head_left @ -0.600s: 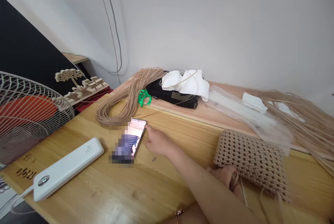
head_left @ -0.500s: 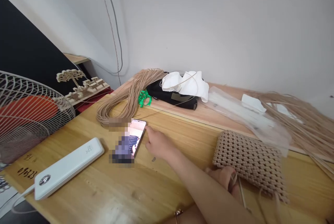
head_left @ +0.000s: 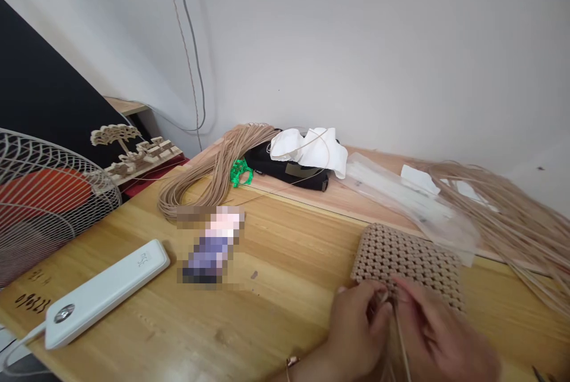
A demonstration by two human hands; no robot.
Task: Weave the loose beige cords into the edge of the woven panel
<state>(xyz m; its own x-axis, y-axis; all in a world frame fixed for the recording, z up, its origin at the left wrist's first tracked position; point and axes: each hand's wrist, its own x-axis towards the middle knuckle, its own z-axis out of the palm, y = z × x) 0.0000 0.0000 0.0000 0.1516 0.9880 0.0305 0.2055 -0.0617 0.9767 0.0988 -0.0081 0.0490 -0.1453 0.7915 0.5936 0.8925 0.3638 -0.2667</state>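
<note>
A beige woven cord mat (head_left: 414, 254) lies on the wooden table (head_left: 294, 239) at the front right. My left hand (head_left: 360, 325) pinches the mat's near edge, where loose cord strands (head_left: 401, 343) hang down. My right hand (head_left: 440, 334) rests just right of it over the same edge, and its fingers are smeared by motion. A phone (head_left: 212, 245) with a lit, blurred screen lies flat to the left, away from both hands.
A white power bank (head_left: 104, 290) with a cable lies at the front left, beside a fan grille (head_left: 40, 204). Coiled beige cord (head_left: 209, 168), a black bag (head_left: 285, 168) with white cloth, plastic sleeves (head_left: 409, 204) and more cord bundles (head_left: 512, 215) line the back.
My right hand has drawn back from the phone's edge to the woven mat, next to my left hand. The view has shifted slightly.
</note>
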